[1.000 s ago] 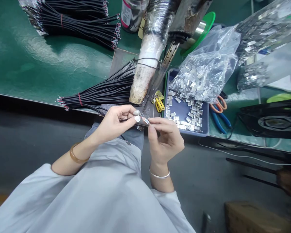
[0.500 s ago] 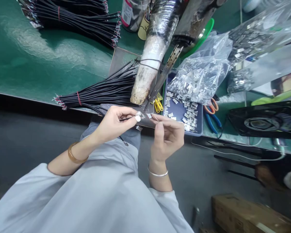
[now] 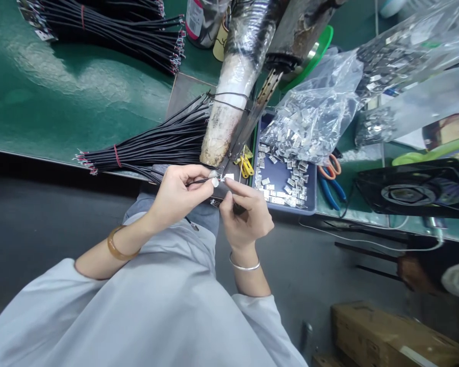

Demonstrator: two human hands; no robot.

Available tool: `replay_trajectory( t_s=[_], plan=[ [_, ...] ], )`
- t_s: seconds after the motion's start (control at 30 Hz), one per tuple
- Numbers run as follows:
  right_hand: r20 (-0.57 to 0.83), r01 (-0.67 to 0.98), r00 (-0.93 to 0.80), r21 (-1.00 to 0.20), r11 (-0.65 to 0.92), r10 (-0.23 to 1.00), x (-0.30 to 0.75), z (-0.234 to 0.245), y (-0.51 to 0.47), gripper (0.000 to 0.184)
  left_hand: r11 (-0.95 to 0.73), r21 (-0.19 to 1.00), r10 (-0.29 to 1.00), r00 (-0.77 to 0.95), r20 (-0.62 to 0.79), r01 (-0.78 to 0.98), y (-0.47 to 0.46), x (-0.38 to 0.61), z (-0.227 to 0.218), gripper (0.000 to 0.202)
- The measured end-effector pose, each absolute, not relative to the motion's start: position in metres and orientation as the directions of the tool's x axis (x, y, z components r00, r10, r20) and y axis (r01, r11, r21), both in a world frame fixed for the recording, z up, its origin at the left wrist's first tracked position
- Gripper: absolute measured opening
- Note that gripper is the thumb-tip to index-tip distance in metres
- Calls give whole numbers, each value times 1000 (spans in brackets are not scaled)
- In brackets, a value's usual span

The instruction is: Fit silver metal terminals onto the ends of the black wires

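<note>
My left hand (image 3: pixel 185 191), with white covers on thumb and index tips, pinches a black cable (image 3: pixel 198 181) near its end. A small metal connector (image 3: pixel 229 177) sits just beyond those fingertips, at the cable's end. My right hand (image 3: pixel 248 211) is curled, its index fingertip against or very close to the connector and its thumb lower. A thin silvery wire (image 3: pixel 242 164) rises from the right fingers; the grip on it is partly hidden. Right above the connector is a slim dark metal tip (image 3: pixel 235 150), beside a white, scorched, wrapped cylinder (image 3: pixel 217 127).
A blue tray (image 3: pixel 311 196) of loose connectors stands at right, partly under a plastic bag (image 3: pixel 321 112). Yellow clips (image 3: pixel 245 164), pliers (image 3: pixel 332 193) and a black fan (image 3: pixel 405 191) lie around it. Bundled black cables (image 3: pixel 156 140) lie left, near the green table's edge.
My right hand has moved left, bringing its index finger to the connector beside my left fingertips. My left hand keeps its pinch on the cable. The view has shifted slightly.
</note>
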State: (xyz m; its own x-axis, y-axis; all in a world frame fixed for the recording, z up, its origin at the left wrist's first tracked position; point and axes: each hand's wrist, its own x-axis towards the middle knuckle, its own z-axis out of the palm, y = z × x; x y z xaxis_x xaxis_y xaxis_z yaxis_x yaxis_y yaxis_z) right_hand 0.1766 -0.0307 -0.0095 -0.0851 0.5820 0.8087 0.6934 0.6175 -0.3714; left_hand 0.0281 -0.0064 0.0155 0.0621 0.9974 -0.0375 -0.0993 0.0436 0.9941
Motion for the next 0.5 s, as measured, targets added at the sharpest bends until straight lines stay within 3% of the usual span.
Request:
replay_trajectory(
  t_s=[0.5],
  plan=[
    [844, 708, -128, -291, 643, 522, 176, -5, -25, 18, -34, 999, 999, 5, 34, -41, -7, 30, 22, 11]
  ],
)
